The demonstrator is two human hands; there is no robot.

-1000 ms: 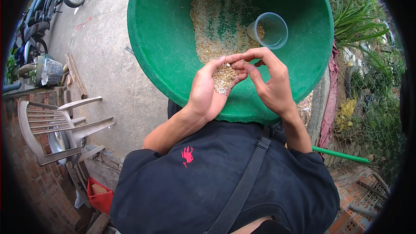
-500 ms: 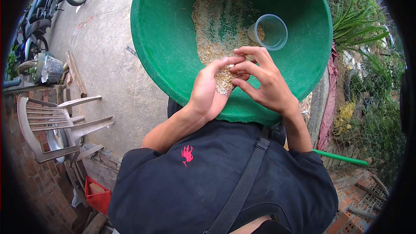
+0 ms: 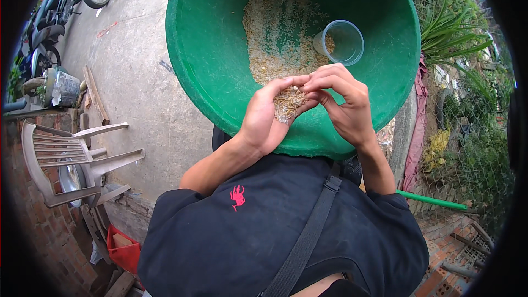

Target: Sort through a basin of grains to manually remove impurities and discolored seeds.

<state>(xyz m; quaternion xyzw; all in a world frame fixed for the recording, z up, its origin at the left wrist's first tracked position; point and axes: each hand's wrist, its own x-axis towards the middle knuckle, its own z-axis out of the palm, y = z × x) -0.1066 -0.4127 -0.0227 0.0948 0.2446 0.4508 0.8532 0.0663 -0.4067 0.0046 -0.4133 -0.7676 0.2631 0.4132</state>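
Cupped palm up, my left hand (image 3: pixel 258 118) holds a small heap of mixed grain (image 3: pixel 288 104), pale bits and golden husks together. My right hand (image 3: pixel 349 107) is bent over the heap's far edge, its thumb and fingers drawn together against my left fingertips. Whatever lies between those right fingertips is too small to make out. Both hands are above the near side of a large green basin (image 3: pixel 206 44). On the basin's floor spreads a layer of loose grain (image 3: pixel 267 38). A clear plastic cup (image 3: pixel 352 41) lies tipped there, some grain inside it.
A plastic chair (image 3: pixel 66 157) lies on its side at the left, near a red bag (image 3: pixel 123 250) and a bucket (image 3: pixel 65 88). Motorbikes (image 3: pixel 49 30) stand at the far left. Along the right run a wire fence (image 3: pixel 467 132) and plants (image 3: pixel 451 33).
My right fingers have closed in toward my left fingertips, from a more spread pose. The heap in my left palm shows more fully. Basin and cup have hardly shifted.
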